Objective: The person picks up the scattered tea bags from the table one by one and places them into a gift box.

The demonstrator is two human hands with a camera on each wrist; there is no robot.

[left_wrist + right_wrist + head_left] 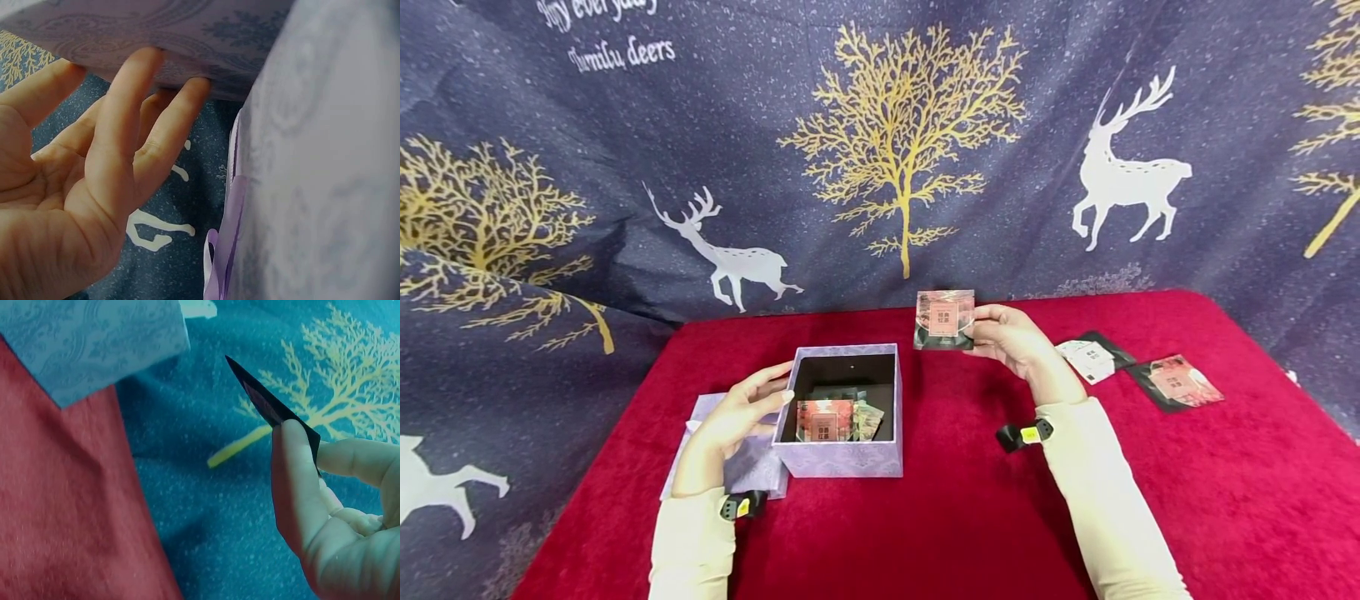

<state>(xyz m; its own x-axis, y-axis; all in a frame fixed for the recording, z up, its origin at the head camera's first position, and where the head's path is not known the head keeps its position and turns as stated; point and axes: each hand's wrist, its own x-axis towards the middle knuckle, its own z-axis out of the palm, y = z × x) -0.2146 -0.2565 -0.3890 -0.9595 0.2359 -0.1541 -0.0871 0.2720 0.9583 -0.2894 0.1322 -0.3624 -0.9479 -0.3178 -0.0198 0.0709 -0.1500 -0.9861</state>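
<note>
In the head view my right hand (1011, 342) pinches a flat tea packet (943, 317) with a pink label by its right edge, above the table. The right wrist view shows the tea packet (265, 400) edge-on between thumb and fingers. My left hand (748, 412) is at the left side of a purple patterned box (838, 460). In the left wrist view its fairly straight fingertips touch the box's outer wall (181, 31). Inside the box, with its dark lining, lie a red tea packet (824, 421) and a greenish packet (868, 420).
A light purple lid (752, 467) lies left of the box, partly under my left hand. Right of my right hand, a white-labelled packet (1092, 358) and a pink-labelled packet (1180, 383) lie on the red cloth (970, 517). A dark printed curtain (985, 233) hangs behind.
</note>
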